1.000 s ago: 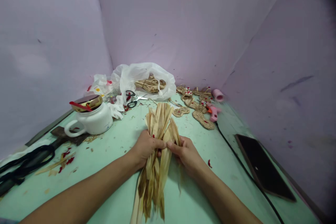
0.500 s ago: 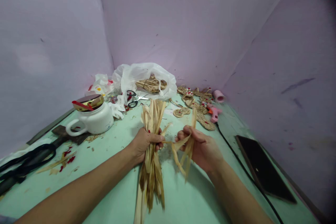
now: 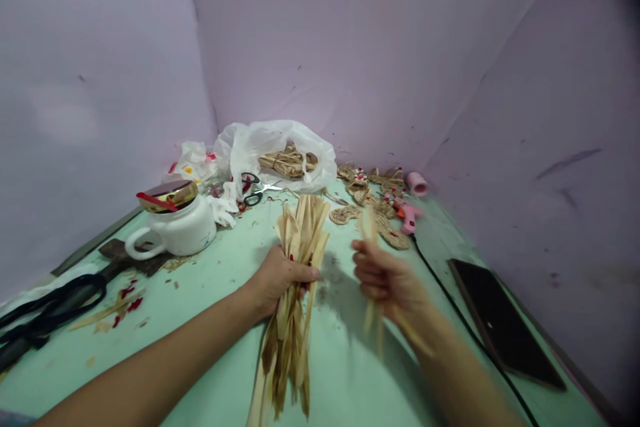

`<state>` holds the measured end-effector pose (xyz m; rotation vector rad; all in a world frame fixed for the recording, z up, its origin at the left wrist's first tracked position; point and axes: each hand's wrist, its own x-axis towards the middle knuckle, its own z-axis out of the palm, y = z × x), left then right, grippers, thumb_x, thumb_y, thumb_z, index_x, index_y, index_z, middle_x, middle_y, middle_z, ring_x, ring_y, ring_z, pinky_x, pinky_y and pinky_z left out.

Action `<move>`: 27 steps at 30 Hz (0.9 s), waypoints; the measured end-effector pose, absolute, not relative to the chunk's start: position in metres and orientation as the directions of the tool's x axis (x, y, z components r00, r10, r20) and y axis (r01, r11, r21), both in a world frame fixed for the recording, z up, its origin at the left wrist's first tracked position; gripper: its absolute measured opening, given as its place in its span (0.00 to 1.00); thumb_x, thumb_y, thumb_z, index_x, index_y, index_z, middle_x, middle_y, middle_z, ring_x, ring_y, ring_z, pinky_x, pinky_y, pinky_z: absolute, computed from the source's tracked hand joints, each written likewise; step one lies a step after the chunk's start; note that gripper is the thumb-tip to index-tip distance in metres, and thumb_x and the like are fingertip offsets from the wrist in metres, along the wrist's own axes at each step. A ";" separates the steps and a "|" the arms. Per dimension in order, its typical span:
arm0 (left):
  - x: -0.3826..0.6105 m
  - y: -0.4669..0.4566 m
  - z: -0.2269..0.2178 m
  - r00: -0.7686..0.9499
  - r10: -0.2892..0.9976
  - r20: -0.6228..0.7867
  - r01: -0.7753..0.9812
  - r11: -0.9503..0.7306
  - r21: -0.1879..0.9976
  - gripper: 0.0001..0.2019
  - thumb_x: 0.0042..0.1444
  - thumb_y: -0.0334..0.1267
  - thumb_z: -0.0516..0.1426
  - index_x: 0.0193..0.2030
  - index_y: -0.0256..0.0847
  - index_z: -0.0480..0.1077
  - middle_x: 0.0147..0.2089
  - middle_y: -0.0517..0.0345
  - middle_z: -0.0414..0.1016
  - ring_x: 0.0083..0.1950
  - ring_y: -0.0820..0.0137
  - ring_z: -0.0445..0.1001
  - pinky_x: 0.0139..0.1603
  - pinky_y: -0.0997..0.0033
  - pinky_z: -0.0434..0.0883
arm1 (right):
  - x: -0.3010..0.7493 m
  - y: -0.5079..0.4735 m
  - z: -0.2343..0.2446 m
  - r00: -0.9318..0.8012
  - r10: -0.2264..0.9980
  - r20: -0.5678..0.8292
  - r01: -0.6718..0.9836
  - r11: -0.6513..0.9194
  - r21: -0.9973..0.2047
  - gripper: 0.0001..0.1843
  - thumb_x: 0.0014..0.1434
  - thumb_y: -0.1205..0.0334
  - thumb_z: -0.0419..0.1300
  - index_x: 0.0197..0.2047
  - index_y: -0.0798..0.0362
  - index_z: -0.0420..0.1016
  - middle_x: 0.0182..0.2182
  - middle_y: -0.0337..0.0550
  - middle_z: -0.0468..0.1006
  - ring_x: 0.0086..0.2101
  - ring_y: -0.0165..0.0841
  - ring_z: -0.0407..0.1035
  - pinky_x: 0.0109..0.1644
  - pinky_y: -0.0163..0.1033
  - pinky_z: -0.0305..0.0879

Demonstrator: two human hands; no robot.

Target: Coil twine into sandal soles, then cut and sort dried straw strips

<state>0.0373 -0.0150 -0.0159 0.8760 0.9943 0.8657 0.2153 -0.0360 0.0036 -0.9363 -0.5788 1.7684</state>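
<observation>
Right of the mug (image 3: 175, 230), a bundle of dried strips (image 3: 303, 233) is gripped tight by L hand (image 3: 280, 277); further right, a few strips (image 3: 369, 227) are pinched in blurred R hand (image 3: 387, 280).

The left hand (image 3: 278, 278) grips a bundle of dried leaf strips (image 3: 295, 280); the blurred right hand (image 3: 387, 280) holds one strip (image 3: 371, 230).

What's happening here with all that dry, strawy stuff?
A person is working at a pale green table. Their left hand grips a bundle of dry leaf strips around its middle. Their right hand, blurred, holds a few loose strips apart from the bundle. Farther back sit a white mug, scissors, a plastic bag with more strips, woven pieces and a pink glue gun.
</observation>
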 end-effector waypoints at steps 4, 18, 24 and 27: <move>0.042 -0.022 -0.014 0.333 0.898 -0.287 -0.155 0.353 0.923 0.09 0.31 0.31 0.62 0.23 0.32 0.68 0.13 0.63 0.65 0.13 0.79 0.59 0.12 0.80 0.58 | 0.171 -0.038 -0.016 -0.164 0.915 -0.369 -0.394 -0.404 -0.826 0.21 0.37 0.54 0.70 0.25 0.55 0.63 0.11 0.26 0.54 0.12 0.16 0.41 0.13 0.25 0.32; 0.043 -0.022 -0.021 0.382 0.872 -0.305 -0.151 0.384 0.911 0.17 0.33 0.43 0.66 0.25 0.33 0.68 0.19 0.59 0.69 0.16 0.77 0.65 0.13 0.81 0.59 | 0.184 -0.030 -0.008 0.039 0.974 -0.222 -0.510 -0.172 -0.843 0.22 0.39 0.54 0.69 0.25 0.52 0.58 0.13 0.23 0.50 0.13 0.17 0.38 0.12 0.24 0.34; 0.046 -0.022 -0.020 0.388 0.865 -0.318 -0.147 0.398 0.905 0.20 0.32 0.43 0.67 0.30 0.33 0.69 0.16 0.61 0.67 0.15 0.77 0.63 0.13 0.81 0.59 | 0.163 -0.029 -0.011 0.130 0.960 -0.247 -0.378 -0.182 -0.908 0.19 0.35 0.56 0.68 0.27 0.55 0.65 0.13 0.30 0.62 0.12 0.22 0.53 0.13 0.29 0.47; 0.046 -0.021 -0.020 0.364 0.872 -0.328 -0.185 0.413 0.892 0.20 0.35 0.44 0.66 0.32 0.33 0.69 0.17 0.59 0.69 0.16 0.76 0.65 0.14 0.80 0.61 | 0.163 -0.029 -0.009 0.175 0.943 -0.282 -0.387 -0.198 -0.901 0.17 0.34 0.58 0.67 0.22 0.53 0.61 0.10 0.27 0.56 0.11 0.19 0.47 0.13 0.29 0.41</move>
